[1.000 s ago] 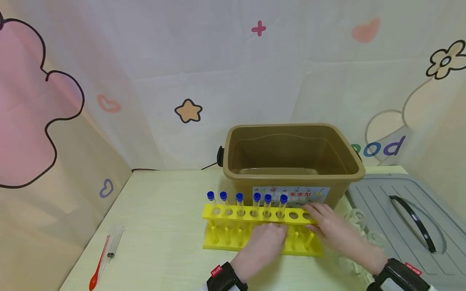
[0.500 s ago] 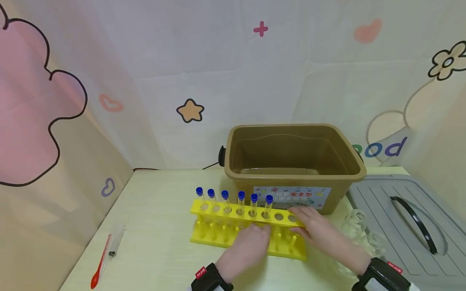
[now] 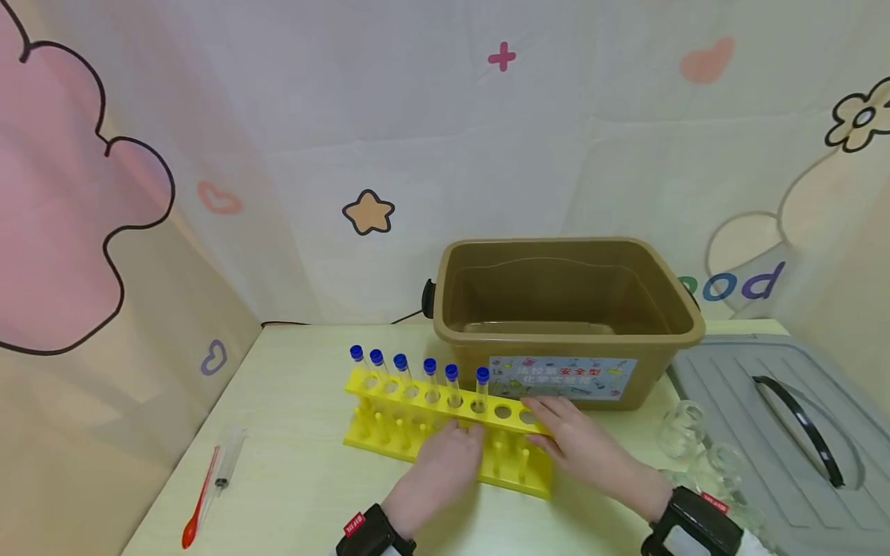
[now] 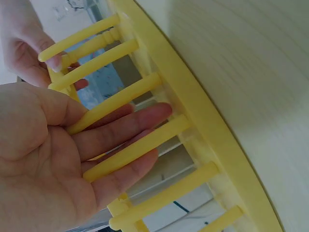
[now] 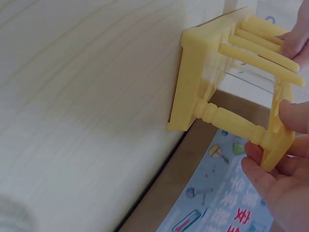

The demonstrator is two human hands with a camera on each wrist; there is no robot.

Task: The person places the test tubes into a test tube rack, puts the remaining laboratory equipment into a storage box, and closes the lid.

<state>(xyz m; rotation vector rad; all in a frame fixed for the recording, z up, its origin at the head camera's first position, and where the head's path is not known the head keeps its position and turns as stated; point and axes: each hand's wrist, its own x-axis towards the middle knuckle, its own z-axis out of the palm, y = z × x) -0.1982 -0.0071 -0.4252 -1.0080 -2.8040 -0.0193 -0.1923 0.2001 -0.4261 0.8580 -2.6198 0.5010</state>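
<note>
A yellow test tube rack [image 3: 518, 440] stands on the table, turned at an angle in front of the brown bin. Several clear test tubes with blue caps [image 3: 429, 366] stand in the holes of its upper bar; the holes at the right end hold no tubes. My right hand [image 3: 591, 448] grips the right end of the upper bar, fingers behind and thumb in front, as the right wrist view shows. My left hand [image 3: 448, 459] holds the rack near its middle, under the bar. In the left wrist view, its fingers [image 4: 128, 121] reach in among the yellow pegs [image 4: 123, 101].
Close behind the rack stands the brown bin [image 3: 455, 337], with a printed label on its front. Several clear glass vessels [image 3: 684, 426] stand at the right, beside a grey lid [image 3: 744, 432] with a black handle. A syringe [image 3: 229, 459] and a red-bulbed stick [image 3: 191, 529] lie at the left.
Both hands have moved left together with the rack. The rack has turned, its left end now farther back and its right end nearer. The tubes have stayed in their holes.
</note>
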